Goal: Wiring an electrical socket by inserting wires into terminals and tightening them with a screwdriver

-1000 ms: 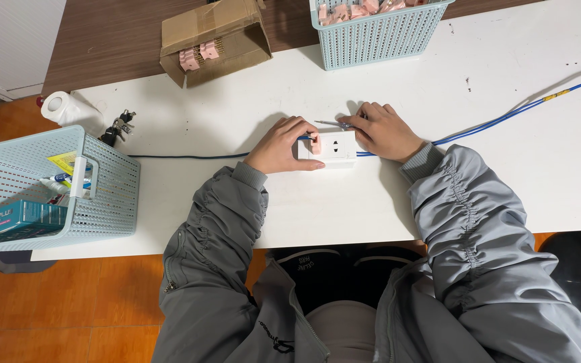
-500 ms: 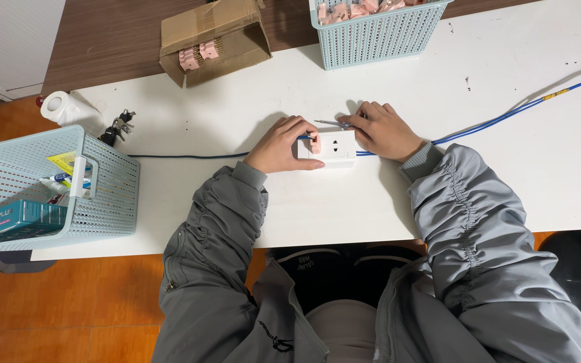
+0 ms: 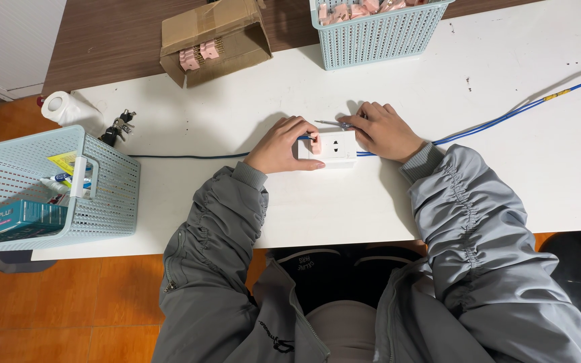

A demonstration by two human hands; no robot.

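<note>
I am looking down at a white socket box (image 3: 334,148) lying flat on the white desk (image 3: 506,87), just in front of the chest. My left hand (image 3: 284,144) is gripping its left end, fingers (image 3: 315,146) closed on the edge. My right hand (image 3: 384,131) is resting against the right end; its fingers are curled around a thin metal tool (image 3: 334,124), probably a small screwdriver, though the tip is too small to tell.

I am judging the box as light, rigid plastic with smooth faces that could slide on the desk, so holding it by the short ends looks the sound choice. A blue cable (image 3: 506,119) is running out from both sides of it; that looks flexible but springy and may tug the box sideways.

Around the work, a cardboard box (image 3: 216,37) with pink parts is sitting at the far edge, a pale blue basket (image 3: 378,37) is standing beside it, and another basket (image 3: 95,195) is sitting well off to the left near a paper roll (image 3: 65,109) and keys (image 3: 117,126). Nothing is crowding the hands; only the cable is crossing the desk.
</note>
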